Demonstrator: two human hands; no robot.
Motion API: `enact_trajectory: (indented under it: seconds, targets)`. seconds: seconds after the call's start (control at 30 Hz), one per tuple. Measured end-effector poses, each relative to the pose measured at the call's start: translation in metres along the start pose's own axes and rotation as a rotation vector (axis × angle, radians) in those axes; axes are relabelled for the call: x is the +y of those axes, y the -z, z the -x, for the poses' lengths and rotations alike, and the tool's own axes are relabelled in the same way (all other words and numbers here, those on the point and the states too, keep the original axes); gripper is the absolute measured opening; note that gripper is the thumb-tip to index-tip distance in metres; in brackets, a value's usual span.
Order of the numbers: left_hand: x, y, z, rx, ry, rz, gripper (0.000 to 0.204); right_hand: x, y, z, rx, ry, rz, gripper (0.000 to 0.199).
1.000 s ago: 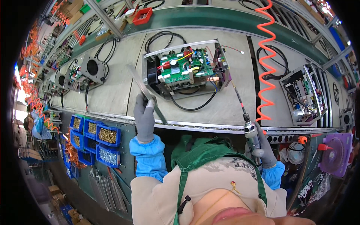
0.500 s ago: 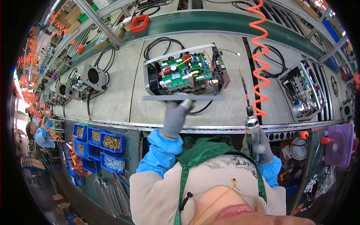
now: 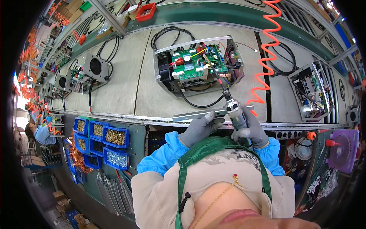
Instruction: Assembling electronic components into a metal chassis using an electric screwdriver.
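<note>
My left hand [image 3: 201,129], in a grey glove, is closed on a long flat grey metal strip [image 3: 187,115] near the bench's front edge. Wrapped in my gloved right hand [image 3: 254,130] is a silver power screwdriver [image 3: 236,111]. Its long dark bit slants up and left over the front of an open metal chassis [image 3: 198,90]. Whether the bit's tip touches anything inside I cannot tell. A green circuit board [image 3: 190,71] with a yellow wire fills the chassis, and a black fan [image 3: 165,68] sits at its left end.
An orange coiled hose [image 3: 268,61] hangs to the right of the chassis. Other open units stand on the bench at left [image 3: 94,68] and right [image 3: 310,91]. Blue bins [image 3: 116,137] of screws and a stack of metal strips [image 3: 114,189] lie front left.
My left hand has brought the metal strip down toward me and to the right. My right hand has raised the screwdriver and swung it left, its bit now over the chassis.
</note>
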State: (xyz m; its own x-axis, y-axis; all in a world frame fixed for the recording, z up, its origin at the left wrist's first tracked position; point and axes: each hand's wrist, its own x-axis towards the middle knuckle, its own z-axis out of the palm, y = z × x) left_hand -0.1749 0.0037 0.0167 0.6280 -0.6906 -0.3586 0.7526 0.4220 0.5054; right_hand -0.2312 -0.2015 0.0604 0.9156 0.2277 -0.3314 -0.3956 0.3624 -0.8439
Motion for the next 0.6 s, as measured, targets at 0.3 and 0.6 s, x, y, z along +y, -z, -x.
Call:
enact_trajectory:
  seconds: [0.3,0.6]
  targets:
    - [0.077,-0.043,0.032,-0.2,-0.876,-1.587,0.04,-0.007,0.005,-0.014,0.063,0.09,0.172,0.102]
    - [0.091,-0.004,-0.021,0.537,-0.917,-2.096,0.032,-0.012,0.019,0.019,-0.001,0.024,0.079,0.105]
